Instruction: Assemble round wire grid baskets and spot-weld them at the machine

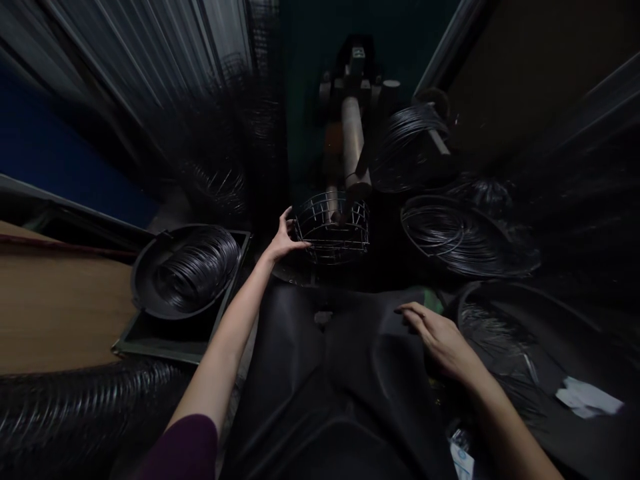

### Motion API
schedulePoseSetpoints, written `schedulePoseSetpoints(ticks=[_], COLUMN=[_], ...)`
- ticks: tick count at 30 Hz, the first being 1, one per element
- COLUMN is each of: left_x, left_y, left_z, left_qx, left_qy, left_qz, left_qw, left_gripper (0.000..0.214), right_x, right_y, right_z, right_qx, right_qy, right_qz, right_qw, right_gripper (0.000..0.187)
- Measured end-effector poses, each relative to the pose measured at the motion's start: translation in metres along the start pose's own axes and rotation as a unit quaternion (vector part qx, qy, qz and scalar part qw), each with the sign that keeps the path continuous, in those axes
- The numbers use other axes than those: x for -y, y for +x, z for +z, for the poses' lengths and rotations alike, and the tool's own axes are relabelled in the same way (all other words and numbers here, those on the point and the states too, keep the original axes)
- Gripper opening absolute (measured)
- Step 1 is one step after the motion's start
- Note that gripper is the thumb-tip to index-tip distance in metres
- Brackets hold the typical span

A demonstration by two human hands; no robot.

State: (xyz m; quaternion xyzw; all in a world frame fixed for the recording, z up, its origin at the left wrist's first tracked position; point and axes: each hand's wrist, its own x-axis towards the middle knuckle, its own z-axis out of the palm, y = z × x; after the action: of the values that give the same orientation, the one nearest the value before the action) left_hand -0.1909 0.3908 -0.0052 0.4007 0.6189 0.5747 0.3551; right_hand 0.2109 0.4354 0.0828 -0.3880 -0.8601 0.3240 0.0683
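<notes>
My left hand reaches forward and grips the left rim of a round wire cage that sits on a machine's cylinder. My thumb is up and my fingers curl onto the cage wires. My right hand rests low at the right above my dark trousers, fingers loosely bent and apart, with nothing in it. The machine stands upright behind the cage with a tan roller.
A dark round pan of wire rings sits in a square tray at the left, beside a wooden board. Loose wire coils lie at the right. Stacked wire pieces fill the lower left. White paper lies lower right.
</notes>
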Motion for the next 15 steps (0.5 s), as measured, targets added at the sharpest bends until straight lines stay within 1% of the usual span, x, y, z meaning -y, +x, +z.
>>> schedulePoseSetpoints(ticks=[3, 6, 8, 10, 12, 13, 15], left_x=[0.001, 0.004, 0.005, 0.004, 0.000, -0.002, -0.009], left_y=[0.000, 0.001, 0.000, -0.006, -0.018, -0.027, -0.047], left_z=[-0.001, 0.001, 0.003, 0.005, 0.007, 0.007, 0.008], left_qx=[0.003, 0.002, -0.009, -0.024, -0.032, -0.034, -0.041], left_qy=[-0.002, -0.028, -0.036, -0.026, 0.005, 0.025, 0.066], left_qz=[-0.003, -0.007, 0.001, 0.024, 0.059, 0.079, 0.118], left_qw=[1.000, 1.000, 0.999, 0.999, 0.998, 0.996, 0.990], left_gripper=[0.144, 0.147, 0.147, 0.146, 0.140, 0.136, 0.125], right_x=[-0.021, -0.053, -0.072, -0.083, -0.079, -0.071, -0.041], right_y=[-0.006, -0.012, -0.017, -0.020, -0.021, -0.021, -0.018], right_z=[0.011, 0.034, 0.049, 0.055, 0.051, 0.045, 0.030], right_qx=[0.030, 0.063, 0.052, 0.012, -0.028, -0.046, -0.076], right_qy=[-0.001, -0.002, 0.025, 0.073, 0.124, 0.145, 0.184], right_qz=[-0.026, -0.019, 0.007, 0.043, 0.078, 0.089, 0.084], right_qw=[0.999, 0.998, 0.998, 0.996, 0.989, 0.984, 0.976], right_gripper=[0.034, 0.033, 0.034, 0.037, 0.042, 0.046, 0.054])
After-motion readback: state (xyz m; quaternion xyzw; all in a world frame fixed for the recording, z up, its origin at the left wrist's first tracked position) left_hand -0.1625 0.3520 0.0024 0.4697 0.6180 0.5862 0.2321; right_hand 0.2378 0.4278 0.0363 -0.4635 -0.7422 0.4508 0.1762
